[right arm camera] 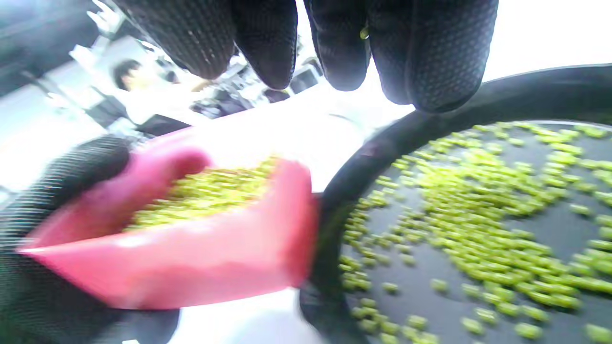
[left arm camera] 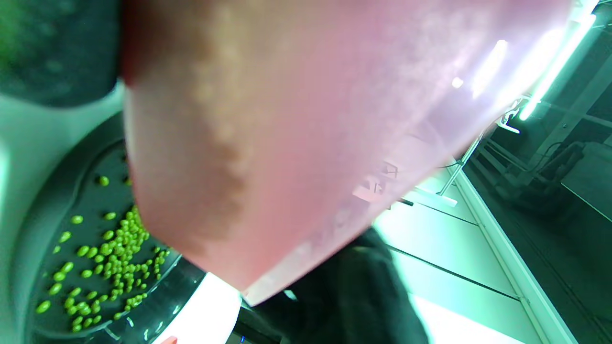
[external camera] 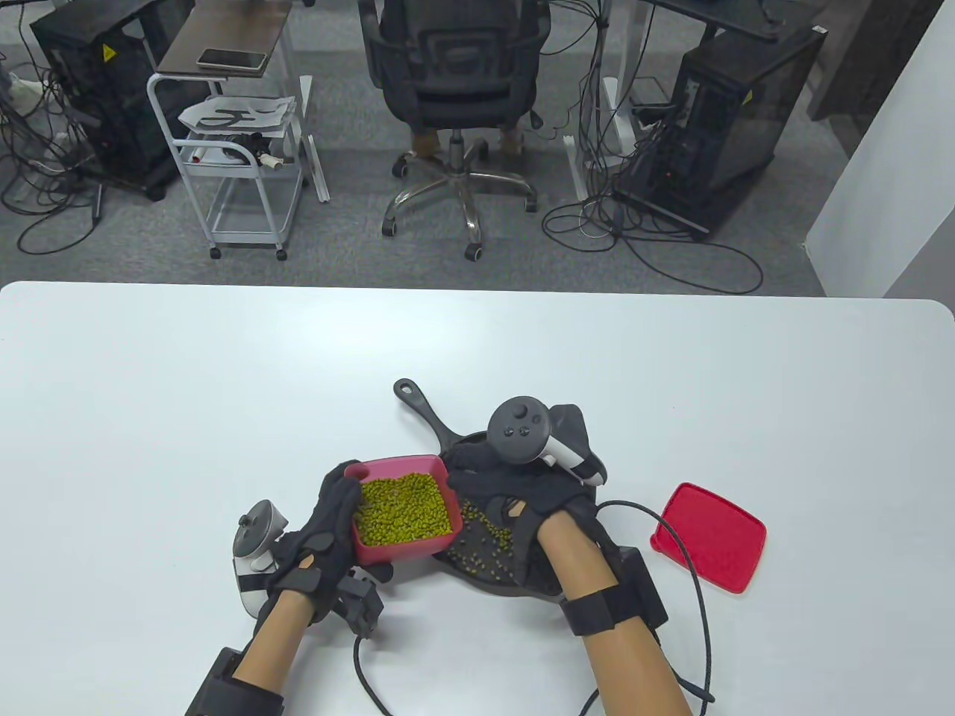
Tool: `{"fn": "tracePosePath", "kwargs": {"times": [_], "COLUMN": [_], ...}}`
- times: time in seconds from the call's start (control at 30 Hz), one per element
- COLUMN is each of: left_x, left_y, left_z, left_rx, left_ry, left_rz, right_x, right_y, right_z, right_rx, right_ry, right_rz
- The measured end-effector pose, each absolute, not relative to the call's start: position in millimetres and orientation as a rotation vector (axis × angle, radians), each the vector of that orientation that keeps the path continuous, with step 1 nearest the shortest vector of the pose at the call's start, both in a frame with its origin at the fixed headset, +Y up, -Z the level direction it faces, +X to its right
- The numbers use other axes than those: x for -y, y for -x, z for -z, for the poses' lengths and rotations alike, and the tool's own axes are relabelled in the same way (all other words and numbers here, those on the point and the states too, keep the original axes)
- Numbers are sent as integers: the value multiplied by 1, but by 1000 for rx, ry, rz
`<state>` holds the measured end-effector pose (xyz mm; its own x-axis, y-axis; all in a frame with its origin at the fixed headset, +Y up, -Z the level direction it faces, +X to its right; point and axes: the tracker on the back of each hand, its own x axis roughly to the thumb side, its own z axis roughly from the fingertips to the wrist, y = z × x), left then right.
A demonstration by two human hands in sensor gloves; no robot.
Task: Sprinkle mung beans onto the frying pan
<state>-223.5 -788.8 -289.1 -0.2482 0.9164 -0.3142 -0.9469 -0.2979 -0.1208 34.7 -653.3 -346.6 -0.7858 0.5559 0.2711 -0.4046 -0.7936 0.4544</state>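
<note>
A pink-red container (external camera: 373,553) full of mung beans (external camera: 406,511) is gripped by my left hand (external camera: 328,522) at its left side, beside the black frying pan (external camera: 522,583). The pan's handle (external camera: 421,406) points to the far left. Loose beans (external camera: 481,541) lie scattered in the pan. My right hand (external camera: 466,477) hovers over the pan by the container's right rim. In the right wrist view its fingertips (right arm camera: 430,57) hang loosely over the pan rim (right arm camera: 526,91) and grip nothing; one bean sticks between them. The left wrist view shows the container's underside (left arm camera: 311,119) above beans in the pan (left arm camera: 110,258).
The container's red lid (external camera: 709,537) lies on the white table (external camera: 224,388) to the right of the pan. A black cable (external camera: 690,567) loops from my right wrist past the lid. An office chair and a cart stand beyond the table's far edge.
</note>
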Motion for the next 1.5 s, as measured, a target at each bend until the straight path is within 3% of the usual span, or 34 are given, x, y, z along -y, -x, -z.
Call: {"fn": "tracePosePath", "kwargs": {"times": [0.17, 0.43, 0.63, 1.5], "left_x": [788, 787, 791, 793], "left_y": [221, 218, 217, 216], "left_z": [288, 287, 288, 289], "left_rx": [-93, -68, -71, -81], "left_ry": [383, 391, 384, 379], "left_rz": [-1818, -1835, -1810, -1865], "right_x": [638, 674, 680, 683], "right_y": [10, 52, 55, 64], "right_z": [325, 326, 332, 348], "right_rx": [-442, -818, -897, -665], "right_ry": [-723, -709, -644, -582], "right_rz": [-2456, -2672, -2620, -2590]}}
